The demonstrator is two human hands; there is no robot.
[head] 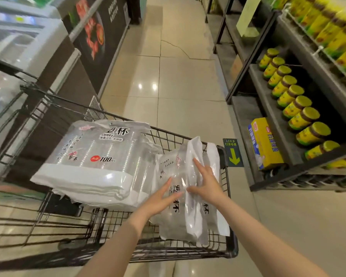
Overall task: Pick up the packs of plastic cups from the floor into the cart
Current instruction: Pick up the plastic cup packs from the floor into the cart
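A black wire shopping cart (227, 198) stands in front of me. A stack of clear-and-white packs of plastic cups (96, 156) lies flat across its left part. On the right side more packs (180, 222) stand on edge against the cart's right wall. My left hand (161, 198) lies flat with straight fingers on the front of the nearest upright pack. My right hand (207, 179) presses with spread fingers on the same pack, a little higher and to the right. No pack shows on the floor in view.
Dark shelves (272, 114) with yellow-lidded jars (296, 107) and a yellow-blue box (265, 143) run along the right. Freezer cabinets (54, 56) line the left. The tiled aisle floor (178, 80) stretches ahead, with a green exit arrow sticker (233, 152) beside the cart.
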